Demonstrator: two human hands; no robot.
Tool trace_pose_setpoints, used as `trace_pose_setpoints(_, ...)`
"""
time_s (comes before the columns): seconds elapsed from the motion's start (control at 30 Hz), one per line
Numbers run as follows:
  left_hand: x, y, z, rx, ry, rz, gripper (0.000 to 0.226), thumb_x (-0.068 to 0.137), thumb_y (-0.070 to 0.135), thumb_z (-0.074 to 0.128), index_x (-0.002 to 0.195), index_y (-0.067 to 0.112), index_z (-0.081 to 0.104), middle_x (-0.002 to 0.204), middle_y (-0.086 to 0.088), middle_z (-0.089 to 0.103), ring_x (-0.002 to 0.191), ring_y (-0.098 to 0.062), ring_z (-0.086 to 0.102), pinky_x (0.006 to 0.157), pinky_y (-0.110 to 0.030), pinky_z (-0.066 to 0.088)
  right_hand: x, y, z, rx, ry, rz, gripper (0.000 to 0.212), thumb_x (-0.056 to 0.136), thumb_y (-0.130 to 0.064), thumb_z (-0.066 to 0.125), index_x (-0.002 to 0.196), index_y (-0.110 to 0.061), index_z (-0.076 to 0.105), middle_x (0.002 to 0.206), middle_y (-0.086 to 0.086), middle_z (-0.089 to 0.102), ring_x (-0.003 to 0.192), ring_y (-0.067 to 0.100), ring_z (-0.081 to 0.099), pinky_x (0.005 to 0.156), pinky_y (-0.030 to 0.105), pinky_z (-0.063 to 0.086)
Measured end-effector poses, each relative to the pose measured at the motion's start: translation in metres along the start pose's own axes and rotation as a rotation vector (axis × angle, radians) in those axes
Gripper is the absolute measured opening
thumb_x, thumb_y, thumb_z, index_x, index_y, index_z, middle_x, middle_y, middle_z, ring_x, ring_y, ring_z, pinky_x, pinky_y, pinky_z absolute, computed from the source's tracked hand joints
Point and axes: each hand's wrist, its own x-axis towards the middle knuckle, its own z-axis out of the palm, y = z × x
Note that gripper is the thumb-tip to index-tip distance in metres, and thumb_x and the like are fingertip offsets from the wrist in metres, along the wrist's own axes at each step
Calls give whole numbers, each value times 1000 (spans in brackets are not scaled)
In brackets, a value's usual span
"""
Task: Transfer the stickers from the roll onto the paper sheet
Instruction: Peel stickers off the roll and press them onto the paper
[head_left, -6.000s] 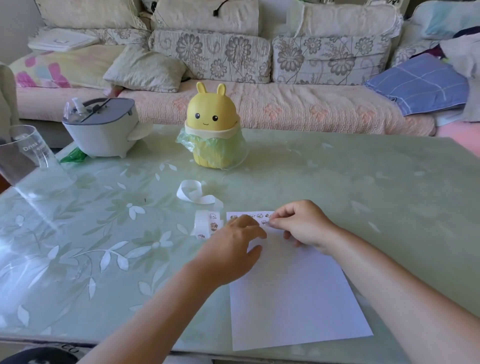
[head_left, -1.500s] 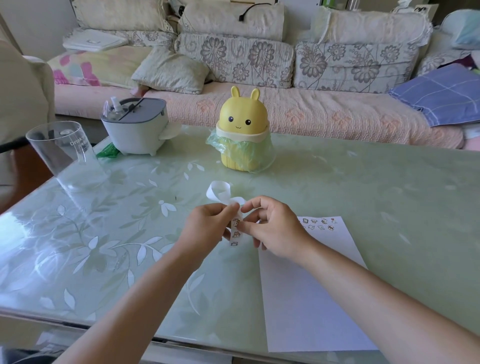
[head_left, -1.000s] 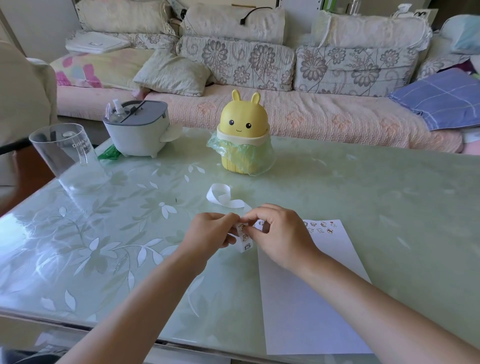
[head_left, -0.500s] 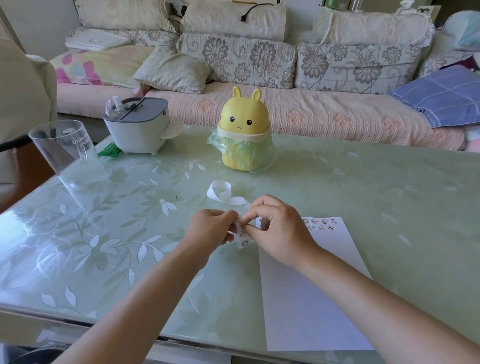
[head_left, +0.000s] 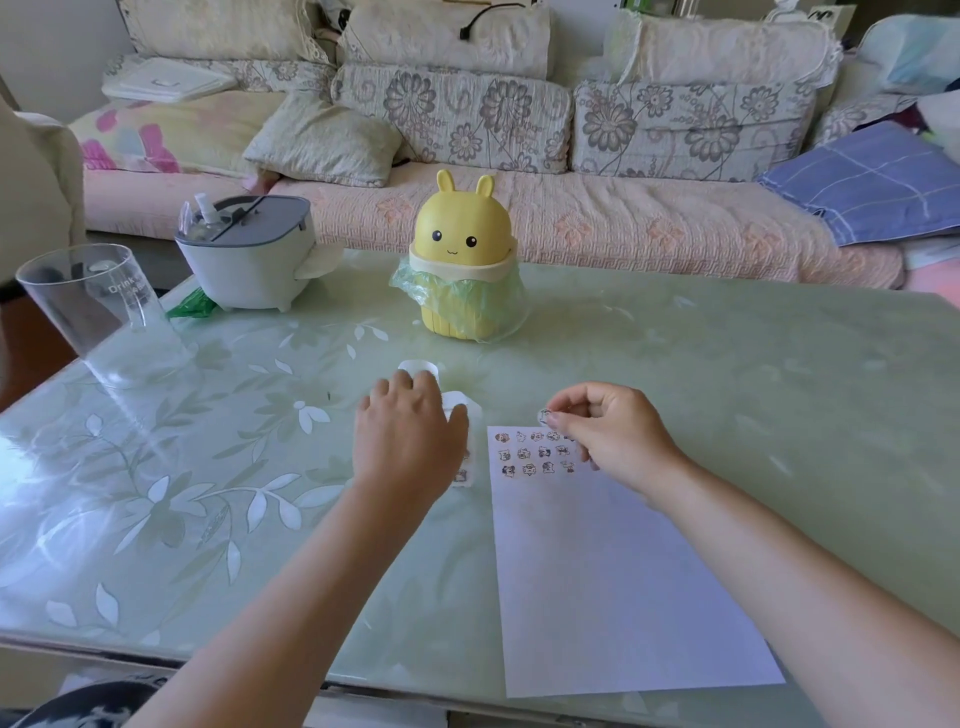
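Observation:
A white paper sheet (head_left: 613, 582) lies on the green table, with several small cartoon stickers (head_left: 535, 453) in rows at its top left. My right hand (head_left: 613, 431) hovers over that top edge, thumb and forefinger pinched on one small sticker (head_left: 545, 414). The white sticker roll strip (head_left: 462, 410) curls on the table left of the sheet. My left hand (head_left: 408, 441) rests flat over the strip, fingers spread, covering most of it.
A yellow bunny-shaped bin (head_left: 464, 260) with a green bag stands behind the strip. A grey-lidded white container (head_left: 249, 260) and a clear plastic cup (head_left: 98, 312) sit at the far left. A sofa with cushions (head_left: 467, 119) runs behind the table.
Half a second ago both hands held the strip together. Now my right hand has pulled away to the right over the sheet with a sticker, and my left hand has lowered onto the strip.

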Motion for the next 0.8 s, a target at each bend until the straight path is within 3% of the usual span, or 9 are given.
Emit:
trace_pose_setpoints(0.1,-5,18,2,-112,116,186,20,89,32,57,98,15,59,98,-4,55,95,-26,49,83,-36,39,3,6,-13,10,-28,70,32,82,-17,81,105,-32,66,72,-3,70,49,14,50,46,25,40)
trace_pose_setpoints(0.17,-11,32,9,-211,104,327,16,87,28,60,98,17,62,97,-1,55,94,-24,50,81,-34,41,4,12,-20,-45,-19,111,28,82,-16,81,104,-27,68,69,-3,69,50,14,50,46,26,40)
trace_pose_setpoints(0.27,-23,47,26,-280,-79,522,21,87,25,59,106,19,65,101,1,56,95,-21,52,77,-31,44,3,23,-29,-125,4,156,3,84,-15,75,87,-16,75,67,-5,69,49,13,49,46,25,39)
trace_pose_setpoints(0.33,-30,50,39,-293,-236,591,28,89,26,56,115,20,63,109,1,56,101,-21,52,83,-34,46,1,27,-33,-155,-1,190,3,87,-16,73,85,-15,75,74,-4,72,47,12,49,44,23,38)
trace_pose_setpoints(0.5,-37,45,53,-222,-379,584,38,94,33,50,132,30,54,134,5,47,124,-18,42,96,-40,46,-1,31,-43,-167,-80,245,4,89,-15,73,88,-12,73,59,-4,60,40,7,49,42,19,38)
trace_pose_setpoints(0.67,-39,40,58,-223,-366,614,36,94,36,42,128,36,56,140,0,46,130,-21,40,93,-42,49,4,33,-43,-183,-115,249,3,89,-14,72,88,-11,73,65,-2,66,47,13,56,44,23,42)
trace_pose_setpoints(0.8,-41,38,57,-225,-345,626,35,96,34,44,130,37,54,142,0,44,133,-19,37,92,-40,50,6,32,-37,-220,-106,270,6,86,-14,73,88,-8,74,65,-12,66,49,15,51,43,21,38)
